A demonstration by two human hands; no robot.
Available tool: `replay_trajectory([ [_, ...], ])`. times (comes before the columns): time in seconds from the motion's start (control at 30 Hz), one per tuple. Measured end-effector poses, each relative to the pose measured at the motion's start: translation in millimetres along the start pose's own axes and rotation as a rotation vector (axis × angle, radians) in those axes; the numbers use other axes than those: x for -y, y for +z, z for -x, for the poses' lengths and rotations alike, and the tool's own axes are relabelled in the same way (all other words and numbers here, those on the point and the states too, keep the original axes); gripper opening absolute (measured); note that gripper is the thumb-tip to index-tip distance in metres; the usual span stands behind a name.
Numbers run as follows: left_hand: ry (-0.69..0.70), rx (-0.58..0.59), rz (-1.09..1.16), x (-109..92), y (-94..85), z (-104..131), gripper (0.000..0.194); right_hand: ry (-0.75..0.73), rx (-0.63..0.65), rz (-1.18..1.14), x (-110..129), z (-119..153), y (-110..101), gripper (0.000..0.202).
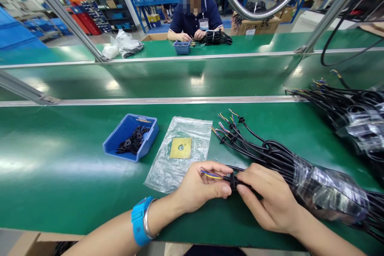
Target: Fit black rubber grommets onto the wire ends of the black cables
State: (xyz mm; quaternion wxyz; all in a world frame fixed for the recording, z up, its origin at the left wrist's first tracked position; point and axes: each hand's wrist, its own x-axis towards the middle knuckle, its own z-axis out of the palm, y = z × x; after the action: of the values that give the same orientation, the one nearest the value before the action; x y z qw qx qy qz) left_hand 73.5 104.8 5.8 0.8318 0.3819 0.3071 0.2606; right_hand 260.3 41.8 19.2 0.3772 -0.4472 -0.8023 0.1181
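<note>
Near the front of the green bench, my left hand [207, 182] pinches a black rubber grommet [233, 181] on the end of a cable. Thin coloured wires [211, 174] stick out of that end across my left palm. Just behind the grommet, my right hand [267, 194] grips the black cable [243, 183]. Beyond my hands, several cable ends with black grommets [232, 138] fan out from a bundle [300, 172] wrapped in clear plastic. A blue bin [109, 148] at the left holds loose black parts [133, 140].
A yellow square plate [177, 152] with a hole lies on a clear plastic bag [162, 176]. Another cable pile [360, 116] lies at the right. A metal rail [180, 101] crosses behind. Across the bench a person [196, 20] works with cables beside a small blue bin [182, 48].
</note>
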Motion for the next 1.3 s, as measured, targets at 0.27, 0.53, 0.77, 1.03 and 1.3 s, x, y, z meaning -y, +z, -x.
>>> replay_trajectory([
  [0.27,0.413,-0.064,-0.375,-0.2,6.1,-0.7,0.023,-0.048,0.072,-0.014,-2.5,-1.4,0.2,0.011],
  [0.53,0.781,0.028,-0.761,-1.5,2.2,2.1,0.014,-0.024,0.161,-0.041,-1.8,-3.0,-0.6,0.021],
  [0.77,1.049,0.19,-1.074,-5.6,4.2,11.4,0.015,0.013,0.345,-0.136,0.2,-2.2,-15.5,0.021],
  [1.03,0.738,0.353,-1.237,-16.8,-6.0,26.7,0.031,0.082,0.117,0.341,-4.6,-18.2,2.1,0.008],
  [1.3,0.926,-0.135,-1.287,-27.1,-21.4,16.1,0.028,0.099,0.224,0.498,-9.6,-17.7,13.5,0.013],
])
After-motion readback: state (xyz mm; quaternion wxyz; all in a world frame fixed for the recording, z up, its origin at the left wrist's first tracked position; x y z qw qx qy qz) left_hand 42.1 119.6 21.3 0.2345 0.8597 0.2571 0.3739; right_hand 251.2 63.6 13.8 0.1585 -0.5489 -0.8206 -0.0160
